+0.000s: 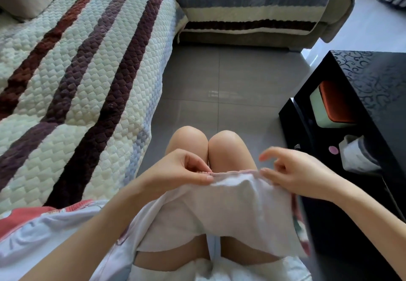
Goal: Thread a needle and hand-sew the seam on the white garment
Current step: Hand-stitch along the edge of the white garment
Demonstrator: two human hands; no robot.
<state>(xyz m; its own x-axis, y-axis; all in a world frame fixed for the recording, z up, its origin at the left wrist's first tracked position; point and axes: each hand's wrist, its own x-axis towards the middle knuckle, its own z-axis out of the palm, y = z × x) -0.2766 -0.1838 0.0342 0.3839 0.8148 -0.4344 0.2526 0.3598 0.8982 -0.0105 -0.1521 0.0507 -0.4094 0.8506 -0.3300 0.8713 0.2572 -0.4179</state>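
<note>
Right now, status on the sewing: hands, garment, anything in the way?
Left hand pinches seam edge of white garment. Right hand thumb on the other end, grip unclear. No needle or thread visible. Nothing in the way.
</note>
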